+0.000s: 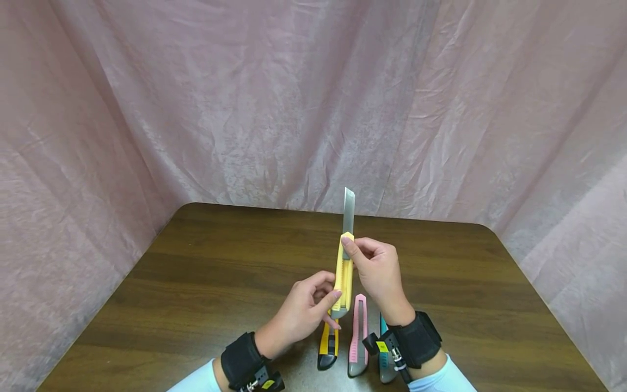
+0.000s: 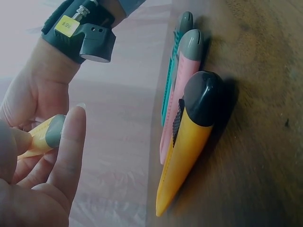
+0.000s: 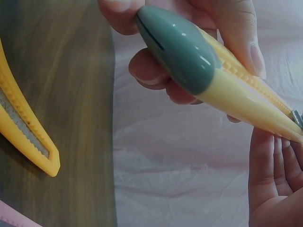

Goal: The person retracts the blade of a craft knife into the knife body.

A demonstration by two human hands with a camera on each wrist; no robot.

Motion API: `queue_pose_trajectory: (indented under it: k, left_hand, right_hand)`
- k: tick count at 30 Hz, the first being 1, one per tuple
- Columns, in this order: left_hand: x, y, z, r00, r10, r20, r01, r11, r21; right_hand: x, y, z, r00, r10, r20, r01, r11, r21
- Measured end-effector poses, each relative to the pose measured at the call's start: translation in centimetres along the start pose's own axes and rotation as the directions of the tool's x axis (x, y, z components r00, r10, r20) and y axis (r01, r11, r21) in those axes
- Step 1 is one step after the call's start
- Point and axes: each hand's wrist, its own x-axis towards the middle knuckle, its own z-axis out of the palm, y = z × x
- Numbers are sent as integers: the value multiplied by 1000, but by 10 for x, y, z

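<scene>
A pale yellow utility knife (image 1: 344,277) with a grey end cap is held upright above the table, its long blade (image 1: 349,209) sticking out of the top. My left hand (image 1: 309,307) pinches its lower end between thumb and fingers. Higher up, my right hand (image 1: 379,269) grips the knife near the slider, thumb on its front. In the right wrist view, the grey cap (image 3: 182,52) shows close up. Beneath the hands lie an orange-yellow utility knife (image 2: 184,156) with a black cap, a pink one (image 1: 358,335) and a teal one (image 1: 385,354), partly hidden by the right wrist.
The brown wooden table (image 1: 196,261) has rounded far corners. A pinkish curtain (image 1: 274,109) hangs behind it and along both sides. Black camera bands (image 1: 416,340) wrap both wrists.
</scene>
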Motion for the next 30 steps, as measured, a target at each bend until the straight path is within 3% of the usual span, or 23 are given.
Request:
queue_pose_trajectory:
  k: [30]
  left_hand:
    - [-1,1,-2,1000,-1,13,1,1000,-5]
  right_hand:
    - [0,4,4,995,-96,-21,96,995,18]
